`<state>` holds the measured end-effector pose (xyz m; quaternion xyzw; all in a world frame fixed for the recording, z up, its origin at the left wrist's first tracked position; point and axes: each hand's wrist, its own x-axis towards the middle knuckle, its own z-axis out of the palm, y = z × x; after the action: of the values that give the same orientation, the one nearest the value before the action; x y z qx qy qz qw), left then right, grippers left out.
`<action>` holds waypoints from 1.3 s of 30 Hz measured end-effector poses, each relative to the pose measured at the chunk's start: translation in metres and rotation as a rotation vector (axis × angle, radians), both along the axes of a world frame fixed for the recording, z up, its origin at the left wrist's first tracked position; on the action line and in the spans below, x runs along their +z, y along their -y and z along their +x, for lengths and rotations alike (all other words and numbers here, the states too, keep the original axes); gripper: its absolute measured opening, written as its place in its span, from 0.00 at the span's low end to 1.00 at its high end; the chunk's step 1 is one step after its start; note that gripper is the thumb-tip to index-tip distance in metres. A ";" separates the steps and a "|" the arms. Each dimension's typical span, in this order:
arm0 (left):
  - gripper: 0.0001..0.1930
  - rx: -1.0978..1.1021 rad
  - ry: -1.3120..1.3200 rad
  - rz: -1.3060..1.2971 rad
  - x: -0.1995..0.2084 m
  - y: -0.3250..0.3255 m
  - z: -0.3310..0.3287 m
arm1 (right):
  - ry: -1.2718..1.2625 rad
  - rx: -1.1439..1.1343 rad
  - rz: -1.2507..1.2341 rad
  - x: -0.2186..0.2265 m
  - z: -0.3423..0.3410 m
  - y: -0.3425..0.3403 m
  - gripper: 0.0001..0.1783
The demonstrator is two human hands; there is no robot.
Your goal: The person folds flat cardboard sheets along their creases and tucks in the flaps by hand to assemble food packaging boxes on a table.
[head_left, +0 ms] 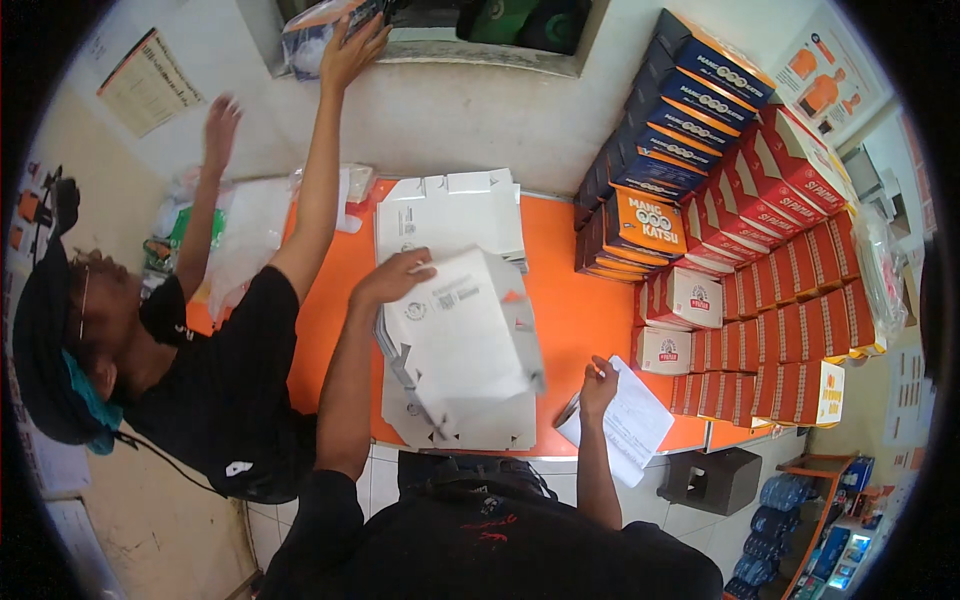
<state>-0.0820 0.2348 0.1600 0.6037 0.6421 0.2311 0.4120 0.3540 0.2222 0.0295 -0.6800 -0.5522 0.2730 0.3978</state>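
Observation:
My left hand [395, 278] is closed on the upper left edge of a flat white cardboard box blank [465, 315], which is tilted and blurred at its right side. Beneath it lies a stack of the same flat blanks, and another stack of flat white blanks [450, 205] lies behind it on the orange table [560, 265]. My right hand [600, 388] hovers by an open notebook [635, 420] with handwritten pages at the table's front edge. Its fingers are loosely bent and apart, with nothing visible in them.
A co-worker [230, 380] at my left reaches up with a plastic-wrapped package [325, 40] to a wall opening [480, 55]. Folded red boxes [760, 200] and dark blue boxes [690, 110] are piled high at the right. A dark stool [712, 482] stands below.

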 end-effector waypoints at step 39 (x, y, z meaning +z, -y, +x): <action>0.23 0.893 -0.086 -0.252 -0.173 0.189 0.047 | 0.282 0.337 -0.666 -0.027 -0.073 0.039 0.35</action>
<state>-0.0348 0.0455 -0.0130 0.2227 0.8788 0.2807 0.3153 0.2815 0.1828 0.0024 -0.7025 -0.5865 0.4024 0.0256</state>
